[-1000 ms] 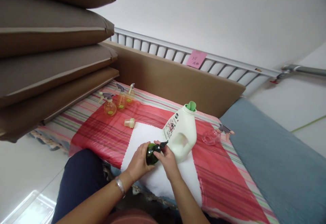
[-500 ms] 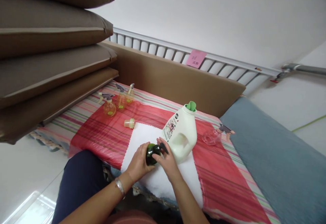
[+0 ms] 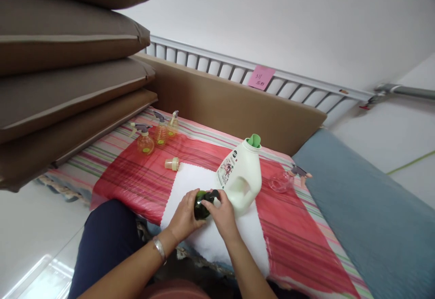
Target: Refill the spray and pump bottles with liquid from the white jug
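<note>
My left hand (image 3: 186, 214) is wrapped round the body of a dark green pump bottle (image 3: 201, 210), which is tilted over a white cloth (image 3: 193, 177). At the bottle's neck, the fingers of my right hand (image 3: 222, 213) close round its black pump head (image 3: 211, 195). Just beyond my right hand stands a large pale green jug (image 3: 249, 165) with a handle, a printed label and a green spout in its open mouth. A small clear bottle with a cream cap (image 3: 171, 163) lies by the cloth's far left corner.
Three yellowish spray bottles (image 3: 145, 144) stand at the far left. A clear pink spray bottle (image 3: 282, 181) lies on the red plastic sheet (image 3: 302, 235) at right. Stacked brown cushions (image 3: 74, 86) rise at left; a brown board (image 3: 231, 104) and radiator are behind. A blue-grey surface (image 3: 360, 199) borders the right.
My right hand's fingers have shifted and curled further round the pump head, which has turned slightly. The left hand still holds the bottle in nearly the same place.
</note>
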The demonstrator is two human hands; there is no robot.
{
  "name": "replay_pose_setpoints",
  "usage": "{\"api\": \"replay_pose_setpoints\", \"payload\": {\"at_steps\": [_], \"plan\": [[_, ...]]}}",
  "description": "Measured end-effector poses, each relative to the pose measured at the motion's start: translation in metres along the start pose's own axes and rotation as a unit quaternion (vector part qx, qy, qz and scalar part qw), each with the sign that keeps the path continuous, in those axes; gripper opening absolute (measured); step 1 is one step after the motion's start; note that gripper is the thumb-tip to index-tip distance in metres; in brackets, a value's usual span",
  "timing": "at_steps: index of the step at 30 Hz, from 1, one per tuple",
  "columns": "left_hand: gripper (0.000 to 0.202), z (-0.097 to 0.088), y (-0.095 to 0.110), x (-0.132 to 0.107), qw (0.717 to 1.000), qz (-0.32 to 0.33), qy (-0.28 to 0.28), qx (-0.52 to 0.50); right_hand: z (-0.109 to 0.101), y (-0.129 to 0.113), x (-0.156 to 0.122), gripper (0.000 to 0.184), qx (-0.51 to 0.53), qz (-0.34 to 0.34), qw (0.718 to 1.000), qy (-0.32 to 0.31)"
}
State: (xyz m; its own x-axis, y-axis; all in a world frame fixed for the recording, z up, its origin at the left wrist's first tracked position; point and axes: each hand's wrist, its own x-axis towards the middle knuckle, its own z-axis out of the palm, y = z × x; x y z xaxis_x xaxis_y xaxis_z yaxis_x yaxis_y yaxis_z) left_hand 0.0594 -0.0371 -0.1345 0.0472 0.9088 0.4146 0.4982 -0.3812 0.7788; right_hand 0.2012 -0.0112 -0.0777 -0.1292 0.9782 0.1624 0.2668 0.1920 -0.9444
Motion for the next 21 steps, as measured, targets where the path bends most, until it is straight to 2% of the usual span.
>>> {"api": "replay_pose_setpoints", "payload": {"at_steps": [3, 5, 7, 9, 11, 14, 17, 21], "plan": [[0.086, 0.000, 0.000, 0.000, 1.000, -0.003, 0.004, -0.006, 0.001, 0.000, -0.001, 0.049, -0.016, -0.011, 1.000, -0.005], [0.087, 0.000, 0.000, 0.000, 1.000, -0.003, 0.003, -0.008, 0.000, 0.001, -0.001, 0.048, -0.024, -0.019, 0.999, -0.015], [0.086, 0.000, 0.000, 0.000, 1.000, 0.000, 0.003, -0.009, 0.000, 0.002, 0.001, 0.045, -0.046, -0.017, 0.999, -0.001], [0.085, 0.000, 0.001, 0.000, 1.000, 0.002, 0.006, -0.010, -0.001, 0.001, 0.002, 0.049, -0.070, -0.015, 0.997, 0.020], [0.084, 0.000, 0.002, 0.000, 1.000, 0.002, 0.010, -0.012, -0.003, -0.001, 0.002, 0.054, -0.080, -0.028, 0.996, 0.007], [0.083, -0.001, 0.002, 0.000, 1.000, 0.002, 0.008, -0.007, -0.004, -0.006, 0.001, 0.046, -0.084, -0.057, 0.994, -0.033], [0.085, -0.001, 0.001, 0.000, 1.000, 0.002, 0.005, 0.003, -0.004, -0.008, 0.001, 0.040, -0.106, -0.058, 0.993, -0.014], [0.084, -0.001, 0.001, 0.001, 1.000, 0.004, 0.009, 0.005, -0.002, -0.010, 0.001, 0.045, -0.122, -0.067, 0.990, -0.002]]}}
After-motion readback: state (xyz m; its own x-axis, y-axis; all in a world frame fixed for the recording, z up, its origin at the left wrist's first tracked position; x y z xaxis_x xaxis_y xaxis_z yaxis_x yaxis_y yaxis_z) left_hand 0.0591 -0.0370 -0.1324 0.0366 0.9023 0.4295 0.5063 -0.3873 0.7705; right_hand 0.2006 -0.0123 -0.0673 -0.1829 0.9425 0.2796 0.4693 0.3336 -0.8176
